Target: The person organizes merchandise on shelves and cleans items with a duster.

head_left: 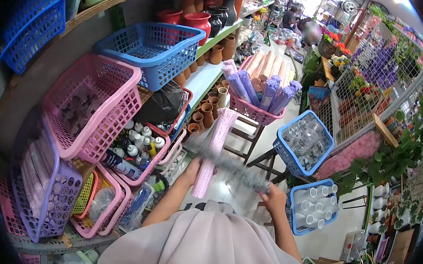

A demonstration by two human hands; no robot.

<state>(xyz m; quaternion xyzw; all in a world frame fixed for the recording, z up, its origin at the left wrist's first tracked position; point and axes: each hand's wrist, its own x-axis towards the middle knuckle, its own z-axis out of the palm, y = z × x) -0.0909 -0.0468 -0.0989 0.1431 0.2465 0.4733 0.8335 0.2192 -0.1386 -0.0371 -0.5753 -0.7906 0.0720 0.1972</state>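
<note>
My left hand (195, 171) is wrapped round a pink bundle (215, 149), which stands nearly upright in front of me. A grey bundle (238, 171), partly blurred, lies slantwise across it, and my right hand (272, 198) grips its lower right end. The two bundles cross near my left hand; whether that hand also holds the grey one cannot be told. Ahead, a pink basket (260, 117) on a dark stool holds purple, pink and peach rolls.
Baskets of bottles (143, 144) and other goods line the left shelves. To the right are a blue basket of clear glassware (305, 170) and a blue basket with white cups (296, 229). A wire rack (342, 110) with flowers stands beyond. Far back is a person (289, 19).
</note>
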